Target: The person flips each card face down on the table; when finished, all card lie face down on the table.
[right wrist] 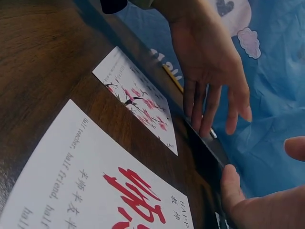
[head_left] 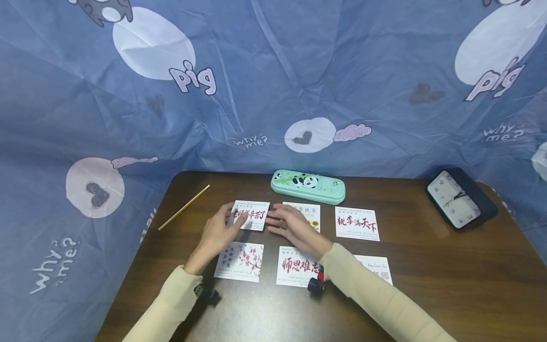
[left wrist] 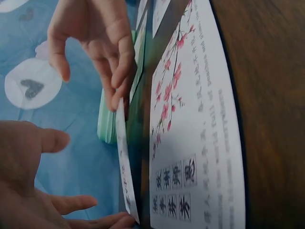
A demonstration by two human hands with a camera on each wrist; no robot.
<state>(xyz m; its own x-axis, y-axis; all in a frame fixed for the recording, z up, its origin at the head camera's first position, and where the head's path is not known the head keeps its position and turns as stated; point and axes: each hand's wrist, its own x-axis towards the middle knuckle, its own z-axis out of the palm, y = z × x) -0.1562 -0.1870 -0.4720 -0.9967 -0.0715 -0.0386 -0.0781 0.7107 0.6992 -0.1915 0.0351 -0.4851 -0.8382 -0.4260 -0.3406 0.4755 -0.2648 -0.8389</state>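
Observation:
A white card with red brush characters [head_left: 255,223] lies between my two hands at the back left of the cards. My left hand [head_left: 219,232] is at its left edge, fingertips touching that end, thumb apart and overlapping it in the head view. On the opposite edge are the fingertips of my right hand [head_left: 299,229], fingers fairly straight, thumb apart. In the left wrist view the card [left wrist: 125,164] appears edge-on, spanning both hands' fingertips. A blossom card [head_left: 240,266] lies below my left hand. Another red-lettered card [head_left: 295,275] is below my right hand, which partly covers a sunflower card [head_left: 305,210].
Further right lie a red-lettered card [head_left: 356,224] and a card partly under my right sleeve [head_left: 380,266]. A green panda pencil case [head_left: 307,187] stands behind the cards. A yellow pencil [head_left: 183,208] lies left, a dark clock [head_left: 454,199] stands right. Printed blue cloth [head_left: 256,95] hangs behind.

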